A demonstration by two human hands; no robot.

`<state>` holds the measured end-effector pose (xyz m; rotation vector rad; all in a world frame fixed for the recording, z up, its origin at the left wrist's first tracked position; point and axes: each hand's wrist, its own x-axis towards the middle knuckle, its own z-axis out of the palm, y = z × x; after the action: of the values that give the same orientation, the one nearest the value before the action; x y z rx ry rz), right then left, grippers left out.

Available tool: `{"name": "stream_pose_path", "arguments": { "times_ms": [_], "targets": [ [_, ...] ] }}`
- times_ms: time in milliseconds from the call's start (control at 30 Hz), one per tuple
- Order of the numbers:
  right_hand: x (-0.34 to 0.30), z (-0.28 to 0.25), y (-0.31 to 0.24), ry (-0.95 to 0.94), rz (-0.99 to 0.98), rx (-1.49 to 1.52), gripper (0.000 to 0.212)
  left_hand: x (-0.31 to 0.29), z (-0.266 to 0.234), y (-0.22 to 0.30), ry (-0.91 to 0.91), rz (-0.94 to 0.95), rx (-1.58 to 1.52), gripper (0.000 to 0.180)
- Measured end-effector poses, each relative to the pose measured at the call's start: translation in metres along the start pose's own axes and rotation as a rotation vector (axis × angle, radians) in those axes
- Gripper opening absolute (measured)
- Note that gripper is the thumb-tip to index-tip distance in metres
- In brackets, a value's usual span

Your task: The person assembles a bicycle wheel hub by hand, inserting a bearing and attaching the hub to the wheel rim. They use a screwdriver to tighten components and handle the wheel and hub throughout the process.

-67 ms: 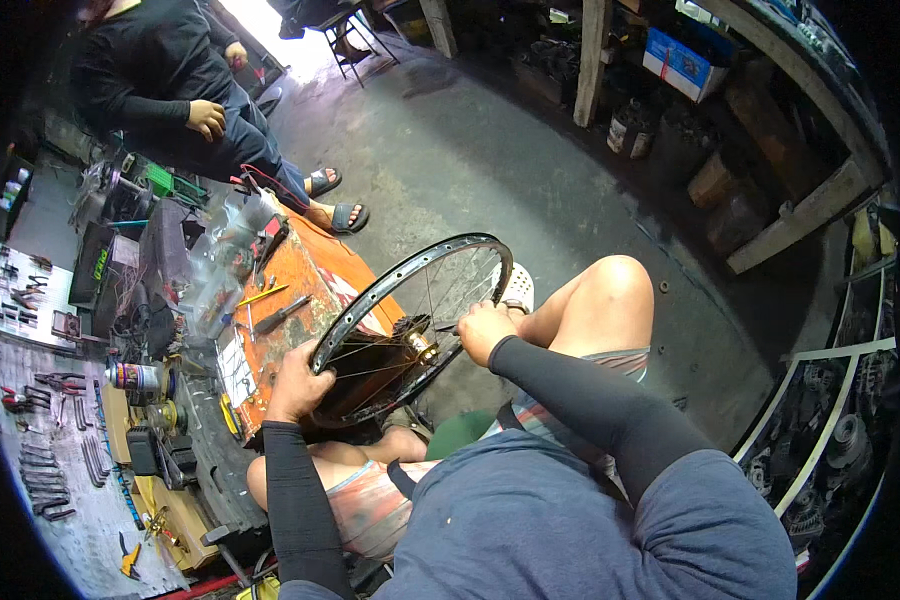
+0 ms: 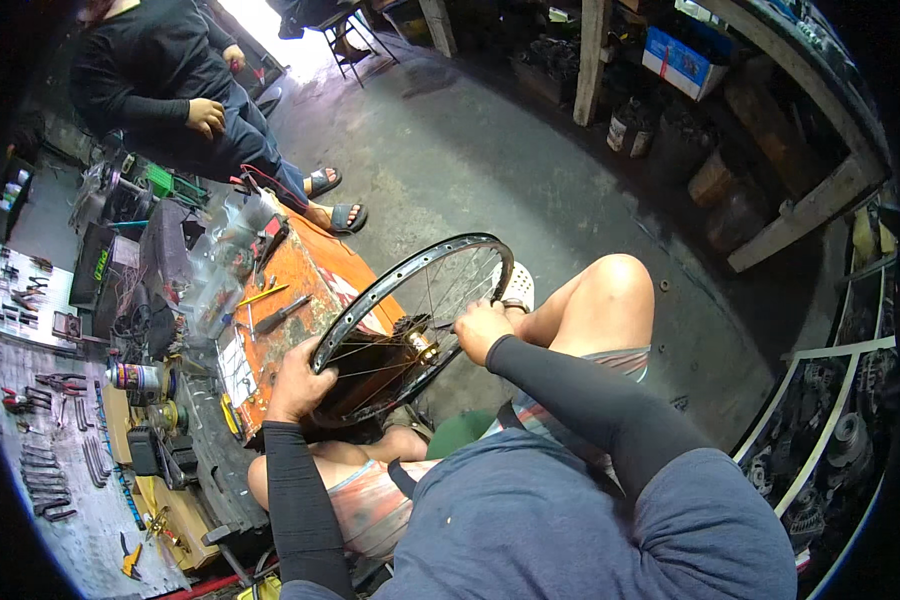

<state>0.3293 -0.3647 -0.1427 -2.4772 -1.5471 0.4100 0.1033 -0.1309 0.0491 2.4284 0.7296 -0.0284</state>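
Observation:
A spoked bicycle wheel with a dark, drilled rim leans in front of me, tilted, beside the orange workbench. Its gold hub carries a small black cog. On the near left side of the rim, my left hand is closed, thumb on the inner edge. My right hand is closed at the rim's right side, close to the spokes; its fingertips are partly hidden. A thin dark piece shows between that hand and the hub, too small to make out. The wheel's lower part sits between my legs.
On the orange workbench lie a screwdriver, a yellow pencil-like stick and plastic bags. Hand tools line a board at left. Another person stands beyond the bench. Shelves with a blue box are at right.

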Motion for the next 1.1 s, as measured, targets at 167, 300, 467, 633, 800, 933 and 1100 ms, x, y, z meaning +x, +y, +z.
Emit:
{"name": "stream_pose_path", "arguments": {
  "times_ms": [167,300,467,633,800,933,1100],
  "targets": [
    [0.004,0.009,-0.004,0.031,-0.083,-0.089,0.026,0.027,0.01,0.063,0.085,0.135,0.066,0.059],
    [0.011,0.008,-0.005,0.039,-0.051,-0.127,0.026,0.063,0.027,0.083,0.166,0.133,0.235,0.042],
    [0.002,-0.019,0.004,0.012,0.032,-0.126,0.024,0.044,0.032,0.09,0.243,0.117,0.15,0.033],
    [-0.005,-0.024,0.029,-0.046,0.149,0.148,0.027,0.003,0.049,0.026,0.466,0.104,-0.157,0.036],
    [0.035,0.032,0.05,-0.156,0.155,0.543,0.028,-0.026,0.087,-0.03,0.617,0.054,-0.278,0.041],
    [0.036,0.026,0.044,-0.697,0.147,0.896,0.029,-0.053,0.075,-0.053,0.524,-0.071,-0.308,0.023],
    [0.016,-0.007,0.017,-0.724,0.254,1.1,0.029,-0.051,0.043,-0.045,0.314,-0.227,-0.09,0.02]
  ]
}}
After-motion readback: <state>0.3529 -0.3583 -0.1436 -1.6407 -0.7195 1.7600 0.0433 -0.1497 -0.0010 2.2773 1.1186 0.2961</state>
